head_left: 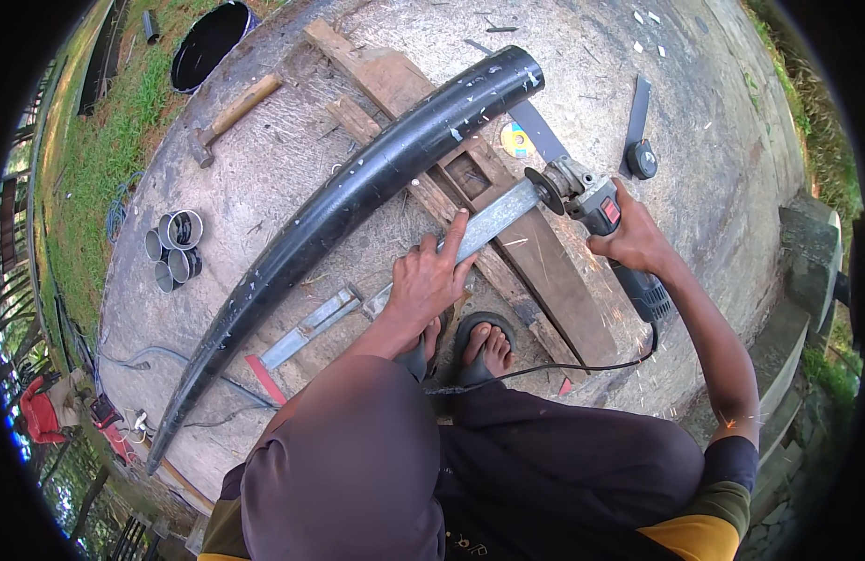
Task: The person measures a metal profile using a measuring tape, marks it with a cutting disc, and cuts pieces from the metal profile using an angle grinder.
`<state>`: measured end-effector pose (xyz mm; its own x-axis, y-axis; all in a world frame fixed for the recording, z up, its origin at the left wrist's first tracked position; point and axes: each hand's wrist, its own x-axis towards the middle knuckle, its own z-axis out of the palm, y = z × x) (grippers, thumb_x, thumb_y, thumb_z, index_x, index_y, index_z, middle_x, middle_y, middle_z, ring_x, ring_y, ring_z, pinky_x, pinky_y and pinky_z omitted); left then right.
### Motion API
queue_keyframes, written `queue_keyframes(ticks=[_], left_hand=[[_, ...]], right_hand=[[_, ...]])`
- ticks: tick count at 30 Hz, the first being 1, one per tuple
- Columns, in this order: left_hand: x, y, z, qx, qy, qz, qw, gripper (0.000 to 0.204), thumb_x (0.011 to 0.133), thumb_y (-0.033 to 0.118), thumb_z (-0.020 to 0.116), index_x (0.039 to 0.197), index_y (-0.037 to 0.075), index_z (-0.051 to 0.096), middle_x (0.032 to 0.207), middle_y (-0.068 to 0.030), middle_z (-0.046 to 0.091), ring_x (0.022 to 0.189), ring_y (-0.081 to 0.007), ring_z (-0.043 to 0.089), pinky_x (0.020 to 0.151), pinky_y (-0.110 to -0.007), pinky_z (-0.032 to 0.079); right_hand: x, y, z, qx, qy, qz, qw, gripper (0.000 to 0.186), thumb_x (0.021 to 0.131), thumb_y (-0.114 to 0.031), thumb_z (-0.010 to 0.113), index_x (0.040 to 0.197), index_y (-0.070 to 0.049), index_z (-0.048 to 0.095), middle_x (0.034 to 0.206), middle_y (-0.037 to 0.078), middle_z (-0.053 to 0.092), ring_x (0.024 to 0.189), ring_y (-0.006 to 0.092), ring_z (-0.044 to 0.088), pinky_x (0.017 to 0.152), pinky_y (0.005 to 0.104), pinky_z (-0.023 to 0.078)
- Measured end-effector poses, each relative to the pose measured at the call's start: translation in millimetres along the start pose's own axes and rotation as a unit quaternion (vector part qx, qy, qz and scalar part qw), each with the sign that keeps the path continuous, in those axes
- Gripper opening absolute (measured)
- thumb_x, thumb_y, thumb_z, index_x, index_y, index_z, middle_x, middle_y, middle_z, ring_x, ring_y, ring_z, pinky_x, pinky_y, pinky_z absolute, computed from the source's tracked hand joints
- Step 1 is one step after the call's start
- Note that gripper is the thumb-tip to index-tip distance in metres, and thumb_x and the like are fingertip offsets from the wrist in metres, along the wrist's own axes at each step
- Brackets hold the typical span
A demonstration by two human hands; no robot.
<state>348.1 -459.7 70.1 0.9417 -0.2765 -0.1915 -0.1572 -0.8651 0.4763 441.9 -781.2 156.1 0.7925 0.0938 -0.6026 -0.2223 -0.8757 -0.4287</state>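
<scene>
While the person squats at the bottom of the frame, knees filling the lower centre, two feet in dark sandals rest on the concrete slab just above them. The left hand presses flat on a long grey galvanised metal strip near the middle of the frame, fingers spread with the index finger stretched along it, pinning it against a brown wooden plank. The right hand, right of centre, is wrapped firmly around the body of a grey and black electric angle grinder, whose disc meets the upper end of the strip. Its black cable loops down toward the feet.

To the lower left lie another grey metal bracket piece and a red strip. A long black plastic pipe runs diagonally from lower left to upper centre, lying across the planks. Further left sit short cut rings of grey pipe. At the upper left lie a wooden-handled hammer and a black round tub on grass. At the upper right lies a black tape measure.
</scene>
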Motion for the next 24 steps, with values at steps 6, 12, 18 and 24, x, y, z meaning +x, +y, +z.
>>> queue_keyframes(ticks=[6,12,18,24], left_hand=[[0,-2,0,0.0,-0.005,0.003,1.0,0.074,0.097,0.041,0.071,0.161,0.018,0.042,0.087,-0.0206,0.067,0.069,-0.0407,0.073,0.056,-0.053,0.058],[0,1,-1,0.005,-0.001,0.0,1.0,0.073,0.097,0.041,0.07,0.161,0.019,0.042,0.088,-0.021,0.067,0.069,-0.0411,0.073,0.057,-0.054,0.059],[0,0,-1,-0.001,-0.015,-0.016,1.0,0.073,0.097,0.042,0.071,0.161,0.021,0.042,0.089,-0.0214,0.068,0.07,-0.0422,0.073,0.058,-0.055,0.059],[-1,-2,4,0.035,0.002,0.015,0.999,0.076,0.099,0.046,0.067,0.164,0.019,0.037,0.087,-0.0189,0.066,0.066,-0.0357,0.074,0.052,-0.049,0.06]], right_hand=[[3,-2,0,-0.004,0.0,0.002,1.0,0.107,0.068,-0.024,0.079,0.155,0.015,0.031,0.118,0.037,0.068,0.115,0.0429,0.069,0.104,0.042,0.052],[5,5,1,-0.008,-0.005,-0.002,1.0,0.107,0.068,-0.024,0.079,0.156,0.015,0.03,0.116,0.037,0.068,0.112,0.0423,0.069,0.102,0.0419,0.053],[1,-6,-1,-0.003,-0.007,0.007,1.0,0.107,0.068,-0.023,0.079,0.155,0.016,0.03,0.115,0.036,0.068,0.111,0.0406,0.07,0.101,0.0424,0.053],[-3,2,-3,0.018,-0.009,-0.002,1.0,0.102,0.067,-0.022,0.079,0.152,0.013,0.036,0.114,0.035,0.069,0.11,0.042,0.07,0.1,0.0436,0.053]])
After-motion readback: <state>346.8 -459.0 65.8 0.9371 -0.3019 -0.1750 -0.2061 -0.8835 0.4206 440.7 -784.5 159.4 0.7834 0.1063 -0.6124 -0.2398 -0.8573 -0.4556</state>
